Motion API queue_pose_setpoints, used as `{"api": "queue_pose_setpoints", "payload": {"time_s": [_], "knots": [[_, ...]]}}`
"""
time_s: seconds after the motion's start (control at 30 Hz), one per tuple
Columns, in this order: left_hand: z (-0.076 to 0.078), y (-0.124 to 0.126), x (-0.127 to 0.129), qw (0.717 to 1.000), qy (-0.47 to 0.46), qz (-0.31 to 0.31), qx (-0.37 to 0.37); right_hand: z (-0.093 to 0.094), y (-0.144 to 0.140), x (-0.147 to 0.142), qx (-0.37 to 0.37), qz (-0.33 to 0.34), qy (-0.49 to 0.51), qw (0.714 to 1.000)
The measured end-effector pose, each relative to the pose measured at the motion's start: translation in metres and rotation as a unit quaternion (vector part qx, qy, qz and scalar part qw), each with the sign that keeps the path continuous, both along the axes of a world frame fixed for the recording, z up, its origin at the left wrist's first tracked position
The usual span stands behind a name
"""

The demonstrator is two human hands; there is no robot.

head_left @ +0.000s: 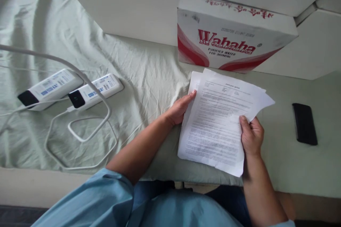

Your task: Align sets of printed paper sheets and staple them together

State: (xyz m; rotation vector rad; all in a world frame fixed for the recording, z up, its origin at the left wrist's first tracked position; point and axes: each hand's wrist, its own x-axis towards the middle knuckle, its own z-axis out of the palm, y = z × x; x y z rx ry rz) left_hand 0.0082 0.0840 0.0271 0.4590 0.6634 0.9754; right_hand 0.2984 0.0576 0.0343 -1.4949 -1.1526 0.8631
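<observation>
- The right hand (252, 135) grips a stack of printed papers (218, 124) at its right edge, thumb pressed on the top sheet and fingers curled behind.
- The left hand (179, 109) lies along the stack's left edge, fingers stretched flat against the sheets with fingertips near the upper left corner; it touches the papers, but whether it pinches them cannot be told.
- The papers sit between the two hands, over a pale green cloth (149, 74) covering the table, the sheets fanned slightly at the top.
- Just beyond the stack's top edge stands a white and red cardboard box (229, 39) printed with "Wahaha".
- To the right of the right hand, well apart, a black phone (304, 123) lies flat on the cloth.
- Far to the left of the left hand lie two white power banks (71, 90) side by side, with white cables (87, 127) looping across the cloth near them.
- Below the hands, blue sleeves (106, 198) show at the near edge.
</observation>
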Motion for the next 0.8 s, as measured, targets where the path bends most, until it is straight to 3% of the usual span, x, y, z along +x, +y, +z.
{"api": "queue_pose_setpoints", "payload": {"time_s": [0.8], "knots": [[0.0067,-0.0020,0.0039,0.999,0.042,0.031,-0.005,0.0005,-0.0013,-0.0021,-0.002,-0.003,0.005,1.000]]}}
